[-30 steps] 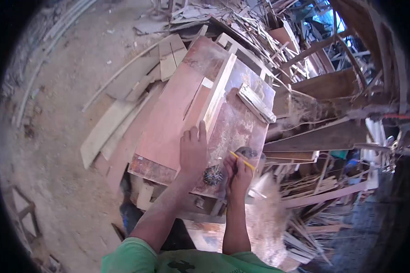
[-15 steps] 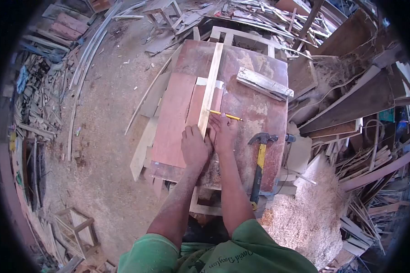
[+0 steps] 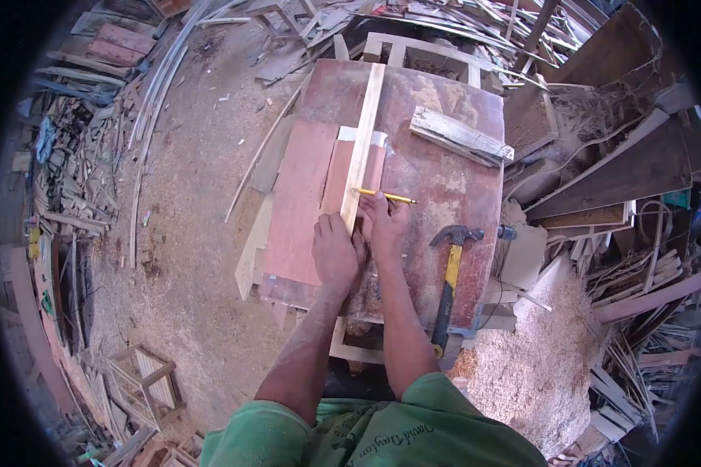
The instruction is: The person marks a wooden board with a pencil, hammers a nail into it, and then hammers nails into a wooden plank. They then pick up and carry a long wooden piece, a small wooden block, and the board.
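A long, narrow wood strip (image 3: 366, 124) runs lengthwise over the reddish worktable (image 3: 413, 241). My left hand (image 3: 337, 253) is closed around the strip's near end. In my right hand (image 3: 388, 222) is a yellow pencil (image 3: 391, 197), gripped between the fingers, its tip at the strip's right edge. Beneath and left of the strip lies a reddish board (image 3: 296, 202). A claw hammer (image 3: 449, 288) with a yellow and black handle rests on the table to the right of my right hand.
A whitish wood block (image 3: 461, 135) lies at the table's far right. Scrap wood heaps line both sides, and sawdust (image 3: 533, 381) is piled at the right. A small wooden frame (image 3: 146, 385) stands on the floor at lower left.
The whole view has shifted slightly, with the table appearing a little further right. Both hands keep their holds, and the pencil tip stays at the strip.
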Motion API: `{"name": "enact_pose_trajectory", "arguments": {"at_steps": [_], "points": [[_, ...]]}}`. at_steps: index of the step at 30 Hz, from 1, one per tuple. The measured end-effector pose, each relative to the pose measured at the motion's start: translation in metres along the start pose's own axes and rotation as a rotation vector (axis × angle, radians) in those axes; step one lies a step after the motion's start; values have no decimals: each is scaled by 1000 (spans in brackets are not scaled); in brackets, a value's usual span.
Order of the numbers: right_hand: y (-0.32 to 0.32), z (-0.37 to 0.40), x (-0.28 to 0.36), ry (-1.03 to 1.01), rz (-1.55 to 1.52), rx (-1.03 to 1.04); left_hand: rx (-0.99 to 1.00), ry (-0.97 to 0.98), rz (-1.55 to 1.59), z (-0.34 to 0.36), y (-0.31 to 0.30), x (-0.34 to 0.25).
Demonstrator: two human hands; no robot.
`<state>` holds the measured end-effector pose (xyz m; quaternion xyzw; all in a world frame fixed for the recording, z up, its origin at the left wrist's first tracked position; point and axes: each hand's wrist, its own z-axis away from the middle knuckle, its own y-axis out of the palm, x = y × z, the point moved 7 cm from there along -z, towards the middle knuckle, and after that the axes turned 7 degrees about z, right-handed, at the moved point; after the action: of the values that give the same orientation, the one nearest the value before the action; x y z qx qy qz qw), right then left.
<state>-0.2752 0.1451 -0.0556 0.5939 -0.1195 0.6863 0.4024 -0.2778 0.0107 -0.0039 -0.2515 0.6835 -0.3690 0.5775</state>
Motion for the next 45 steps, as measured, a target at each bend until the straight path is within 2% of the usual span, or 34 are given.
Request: {"name": "enact_pose_trajectory", "arguments": {"at_steps": [23, 26, 29, 35, 41, 45], "points": [[9, 0, 13, -64, 88, -82, 9, -1, 53, -1, 0, 5], [3, -6, 8, -92, 200, -62, 15, -4, 50, 0, -1, 4], [-2, 13, 6, -37, 228, -49, 17, -17, 54, -3, 2, 6], [12, -9, 21, -79, 149, -85, 16, -3, 54, -2, -3, 2], [2, 22, 16, 36, 232, -74, 14, -16, 64, -1, 1, 6], [1, -11, 6, -89, 266, -49, 4, 17, 43, 0, 2, 5]]}}
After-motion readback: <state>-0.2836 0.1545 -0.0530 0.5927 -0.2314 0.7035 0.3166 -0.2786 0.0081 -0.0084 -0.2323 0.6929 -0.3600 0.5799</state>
